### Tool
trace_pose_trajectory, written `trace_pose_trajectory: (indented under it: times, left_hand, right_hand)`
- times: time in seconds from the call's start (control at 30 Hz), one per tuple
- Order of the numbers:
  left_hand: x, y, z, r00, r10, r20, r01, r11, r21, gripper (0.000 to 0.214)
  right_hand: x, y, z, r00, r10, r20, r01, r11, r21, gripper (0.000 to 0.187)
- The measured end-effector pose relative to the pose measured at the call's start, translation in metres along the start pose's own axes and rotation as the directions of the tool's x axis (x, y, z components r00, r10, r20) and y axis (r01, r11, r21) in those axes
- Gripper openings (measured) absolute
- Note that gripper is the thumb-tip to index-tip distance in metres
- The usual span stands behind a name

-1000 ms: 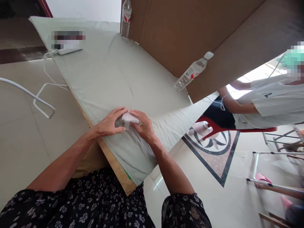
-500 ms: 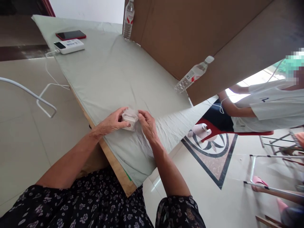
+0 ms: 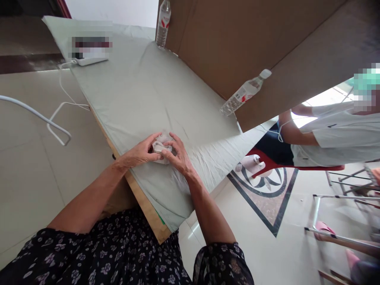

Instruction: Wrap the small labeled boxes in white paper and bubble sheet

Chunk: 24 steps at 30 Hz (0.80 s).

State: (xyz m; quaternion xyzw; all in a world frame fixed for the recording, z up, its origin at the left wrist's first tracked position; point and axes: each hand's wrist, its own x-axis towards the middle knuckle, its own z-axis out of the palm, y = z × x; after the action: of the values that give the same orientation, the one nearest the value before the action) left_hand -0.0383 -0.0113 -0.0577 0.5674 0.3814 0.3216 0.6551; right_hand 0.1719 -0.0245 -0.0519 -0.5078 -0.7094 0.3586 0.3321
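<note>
Near the front edge of the cloth-covered table [image 3: 133, 91] is a small pale box-like thing [image 3: 162, 147] with whitish, thin, crumpled material on top; its exact kind I cannot make out. My left hand [image 3: 142, 151] grips it from the left, thumb along the near side and fingers behind. From the right, my right hand [image 3: 178, 156] closes around it too, with its thumb at the near side and its fingers over the top. Both hands partly cover the thing.
A brown cardboard panel [image 3: 213, 43] stands along the right side, with a clear bottle [image 3: 163, 25] at its far end and another tilted bottle [image 3: 245, 94] nearer. A white device [image 3: 93, 60] with a cable lies at the far left. A person in a white shirt [image 3: 335, 132] sits at right.
My right hand has moved left, from the edge of the crumpled material onto the small pale thing, and its fingers have closed over it. My left hand keeps its hold.
</note>
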Motion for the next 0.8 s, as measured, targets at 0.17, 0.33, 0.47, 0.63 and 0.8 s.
trace_pose_trajectory:
  times: [0.17,0.33,0.47,0.63,0.8]
  left_hand:
    - [0.000,0.005,0.002,0.999,-0.034,-0.024,0.033,0.999,-0.025,0.109]
    - [0.001,0.008,0.005,0.998,-0.043,-0.045,0.042,0.999,-0.016,0.111]
    - [0.003,0.002,0.007,0.994,-0.027,-0.107,0.027,1.000,-0.001,0.106]
    - [0.003,-0.001,0.008,0.995,0.010,-0.097,-0.013,0.999,-0.032,0.104]
    - [0.002,0.005,0.007,0.994,-0.028,-0.103,0.014,0.991,-0.136,0.102]
  right_hand:
    - [-0.002,0.006,0.001,1.000,0.011,-0.013,-0.009,0.992,0.125,0.049]
    - [-0.005,0.018,0.003,0.997,0.067,-0.031,-0.052,0.932,0.359,0.096]
    - [-0.004,0.022,0.008,0.994,0.102,-0.035,-0.078,0.906,0.416,0.097]
    - [-0.004,0.019,0.016,0.986,0.136,-0.096,-0.072,0.868,0.492,0.087]
    - [0.001,0.015,0.010,0.981,0.175,-0.085,-0.110,0.859,0.501,0.082]
